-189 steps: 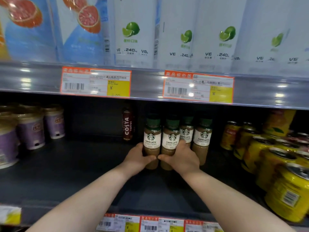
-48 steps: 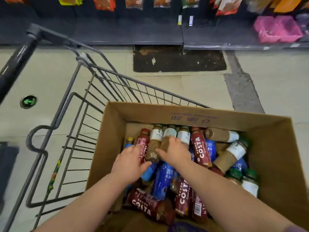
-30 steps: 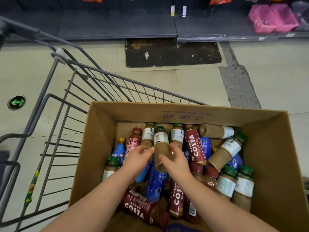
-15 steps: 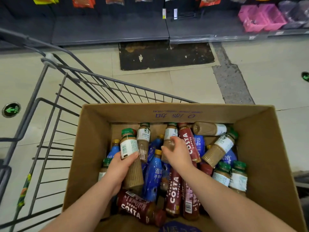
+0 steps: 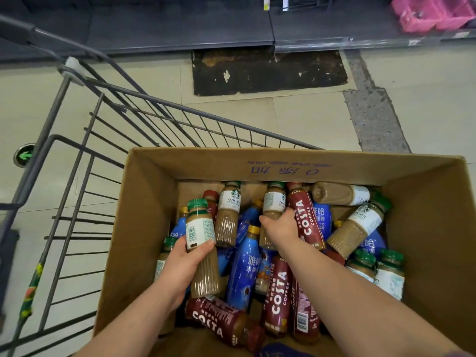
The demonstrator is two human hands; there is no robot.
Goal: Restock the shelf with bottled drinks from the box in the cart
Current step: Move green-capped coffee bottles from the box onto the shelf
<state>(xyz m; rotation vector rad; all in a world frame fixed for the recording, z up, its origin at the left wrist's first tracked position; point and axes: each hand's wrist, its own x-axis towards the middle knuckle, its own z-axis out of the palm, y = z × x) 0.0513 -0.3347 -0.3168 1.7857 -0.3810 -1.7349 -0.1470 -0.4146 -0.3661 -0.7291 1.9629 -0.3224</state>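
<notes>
Beige tiled floor (image 5: 309, 119) runs to a dark bottom shelf (image 5: 180, 29) across the aisle. Inside the cardboard box (image 5: 144, 202), which sits in the wire cart (image 5: 77, 176), the left hand (image 5: 184, 264) grips a green-capped latte bottle (image 5: 202, 243) around its middle, nearly upright over the heap at the box's left side. The right hand (image 5: 279, 229) curls its fingers around a second latte bottle (image 5: 273, 204) lying near the box's middle, cap toward the far wall. Around them in the box lie red Costa bottles (image 5: 305, 220) and blue bottles (image 5: 244, 274); two more lattes (image 5: 389, 276) stand by the box's right wall.
</notes>
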